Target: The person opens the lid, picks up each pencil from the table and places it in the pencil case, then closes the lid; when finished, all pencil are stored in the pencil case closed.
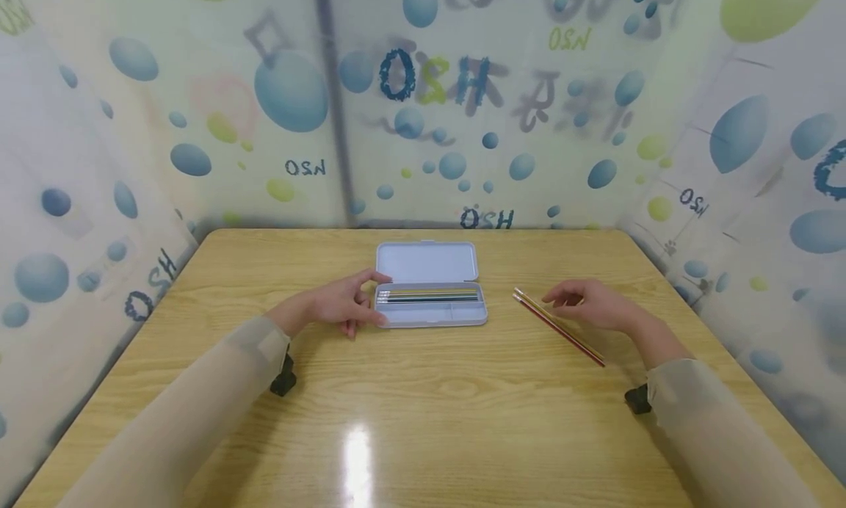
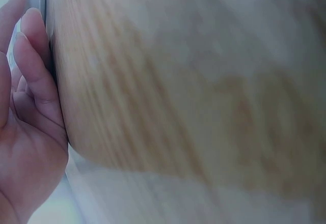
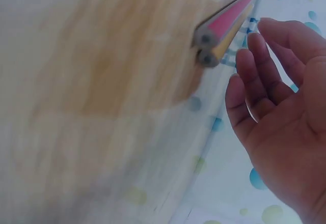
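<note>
A pale blue pencil case [image 1: 416, 316] lies unlatched on the table, its lid [image 1: 427, 262] folded back. Several pencils [image 1: 432, 296] lie side by side in its rear compartment. At the case's left end, my left hand [image 1: 340, 301] holds it between index finger and thumb at the two corners; the left wrist view shows mostly palm and fingers. To the right of the case, a yellow pencil [image 1: 534, 302] and a red pencil [image 3: 226, 23] lie together at a slant. My right hand [image 1: 595, 305] hovers beside them with loosely bent fingers, apparently apart from both.
The wooden table [image 1: 423, 398] runs up to a patterned curtain [image 1: 423, 148] at the back and sides. Small compartments divide the front of the case. A black wrist camera [image 1: 284, 376] sits under the left sleeve, another wrist camera [image 1: 638, 399] under the right.
</note>
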A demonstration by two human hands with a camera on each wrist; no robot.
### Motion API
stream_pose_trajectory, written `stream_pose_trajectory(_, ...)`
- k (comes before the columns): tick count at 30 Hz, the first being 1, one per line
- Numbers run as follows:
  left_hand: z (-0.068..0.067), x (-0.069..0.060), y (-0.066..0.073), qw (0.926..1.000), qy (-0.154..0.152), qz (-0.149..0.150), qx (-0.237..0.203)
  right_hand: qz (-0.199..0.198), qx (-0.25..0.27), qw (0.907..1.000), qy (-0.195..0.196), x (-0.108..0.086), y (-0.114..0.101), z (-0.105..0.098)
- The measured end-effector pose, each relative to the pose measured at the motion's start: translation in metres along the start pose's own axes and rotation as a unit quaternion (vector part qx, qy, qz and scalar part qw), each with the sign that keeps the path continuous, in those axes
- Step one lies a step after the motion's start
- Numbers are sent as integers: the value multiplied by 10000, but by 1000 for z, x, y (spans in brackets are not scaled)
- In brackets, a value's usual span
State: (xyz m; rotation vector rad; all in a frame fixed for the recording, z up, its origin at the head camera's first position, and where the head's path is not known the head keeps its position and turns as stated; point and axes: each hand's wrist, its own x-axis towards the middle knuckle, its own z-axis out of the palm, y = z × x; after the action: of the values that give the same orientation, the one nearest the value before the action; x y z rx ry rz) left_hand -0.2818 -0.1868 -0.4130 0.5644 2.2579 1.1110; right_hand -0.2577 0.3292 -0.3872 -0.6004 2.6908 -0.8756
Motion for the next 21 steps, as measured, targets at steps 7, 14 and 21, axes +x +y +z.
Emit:
stream_pose_trajectory(7,-1,0,0,10000,6,13,11,214,-136,9995,-213,-3,5,-1)
stream_pose_trajectory(14,0,0,-2,10000,25,-3,-36,130,-180,9993,-314,0,4,0)
stream_pose_trajectory(21,0,-1,0,10000,0,-12,-46,309,-373,9986,-235,-2,6,-2)
